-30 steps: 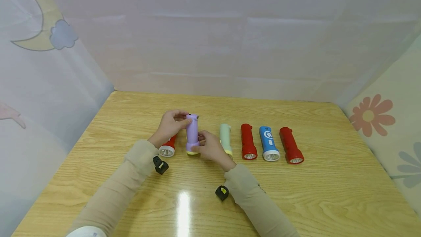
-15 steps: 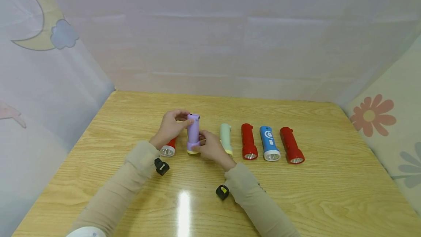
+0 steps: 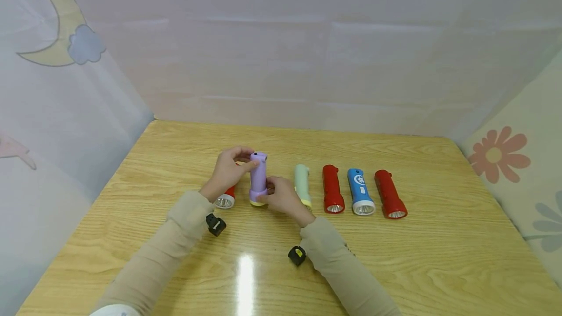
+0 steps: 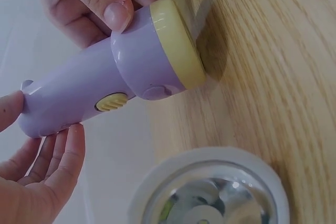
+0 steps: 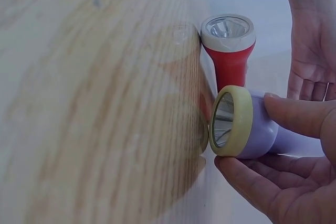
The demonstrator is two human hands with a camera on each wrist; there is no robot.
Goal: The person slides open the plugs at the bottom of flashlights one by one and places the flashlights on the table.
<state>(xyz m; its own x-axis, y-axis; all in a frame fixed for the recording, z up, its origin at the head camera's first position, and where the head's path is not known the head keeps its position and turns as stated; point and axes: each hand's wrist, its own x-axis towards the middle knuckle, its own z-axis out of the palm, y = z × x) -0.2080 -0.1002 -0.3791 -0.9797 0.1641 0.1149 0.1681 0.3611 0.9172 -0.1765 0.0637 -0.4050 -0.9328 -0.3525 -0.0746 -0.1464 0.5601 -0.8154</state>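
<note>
A purple flashlight [image 3: 258, 174] with a yellow rim stands tilted between my two hands, its lamp end down at the table. My left hand [image 3: 229, 169] pinches the tail end between thumb and fingers. Around the lamp end, my right hand [image 3: 283, 196] holds with the thumb on one side and fingers on the other. A yellow switch [image 4: 111, 102] shows on the barrel in the left wrist view. In the right wrist view the yellow rim [image 5: 242, 121] is at the table surface. Partly covered by my left hand, a red flashlight [image 3: 226, 201] with a white rim lies alongside.
Right of my hands lie a pale green flashlight [image 3: 301, 184], a red flashlight [image 3: 332, 187], a blue flashlight [image 3: 360, 189] with a white rim, and another red flashlight [image 3: 389, 191]. They form a row on the wooden table [image 3: 395, 267]. A pale cloth backdrop [image 3: 281, 72] rises behind.
</note>
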